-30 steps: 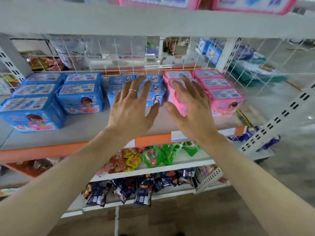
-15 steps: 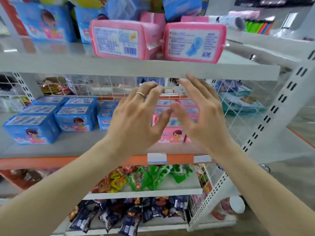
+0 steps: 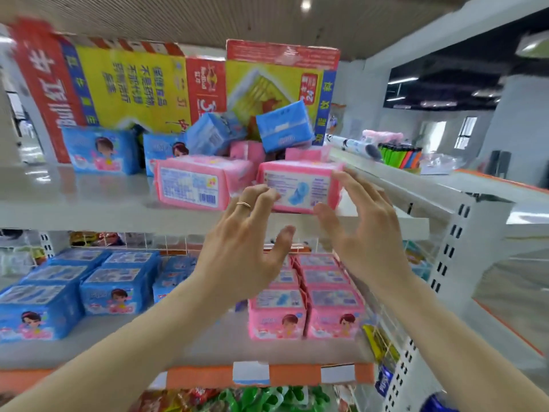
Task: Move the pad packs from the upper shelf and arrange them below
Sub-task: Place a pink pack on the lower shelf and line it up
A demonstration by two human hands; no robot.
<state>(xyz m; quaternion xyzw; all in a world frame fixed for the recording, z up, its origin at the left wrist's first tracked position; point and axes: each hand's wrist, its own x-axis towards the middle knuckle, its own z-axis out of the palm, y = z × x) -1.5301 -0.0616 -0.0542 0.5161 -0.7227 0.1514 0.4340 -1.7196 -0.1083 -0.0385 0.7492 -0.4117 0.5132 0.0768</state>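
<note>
- The upper shelf (image 3: 89, 200) carries a jumble of blue and pink pad packs; two pink ones lie at its front edge.
- The lower shelf (image 3: 208, 346) holds tidy rows, with the pink stacks (image 3: 326, 295) straight beneath the hands, so the carry looks to be a short drop down.
- The right-hand pink pack (image 3: 300, 188) is the target. It lies flat with its long axis running left to right and its printed face toward the person, just above and ahead of both hands.
- The right hand (image 3: 365, 242) is spread, fingers against the pack's right end and thumb by its lower front edge, touching but not clamped.
- The left hand (image 3: 240, 248) is likewise spread, fingertips at the pack's left end. Both hands are about equally near, bracketing it end to end.
</note>
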